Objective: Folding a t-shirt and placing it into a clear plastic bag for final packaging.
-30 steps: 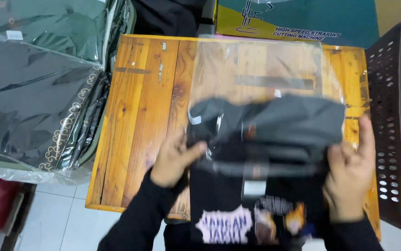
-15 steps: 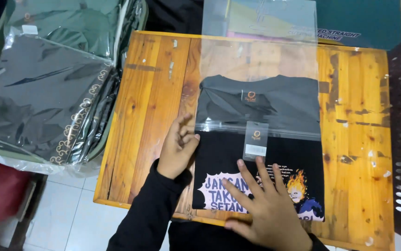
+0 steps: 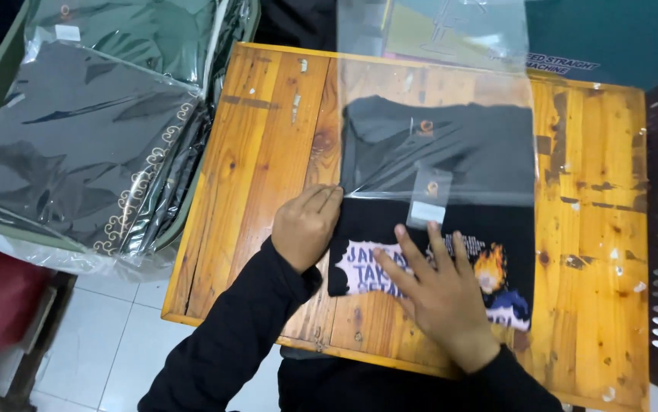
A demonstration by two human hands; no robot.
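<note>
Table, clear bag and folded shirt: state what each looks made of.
Table: wood, orange-brown, seemingly varnished; grain, knots and plank seams show. Clear bag: thin glossy plastic film; see-through, with glare and creases. Folded shirt: soft matte black fabric, probably cotton knit, with a printed graphic.

shirt: the folded black shirt [image 3: 435, 221], held bunched above the wooden table [image 3: 268, 152] a second ago, now lies flat on it, printed end toward the person.
bag: the clear plastic bag [image 3: 435, 122] now covers the shirt's far half (its mouth edge runs across the middle), where a second ago it lay behind the lifted bundle.
left hand: the left hand [image 3: 306, 225] has let go and now rests at the shirt's left edge.
right hand: the right hand [image 3: 439, 290] has left the shirt's side and now presses flat on the print.
</note>
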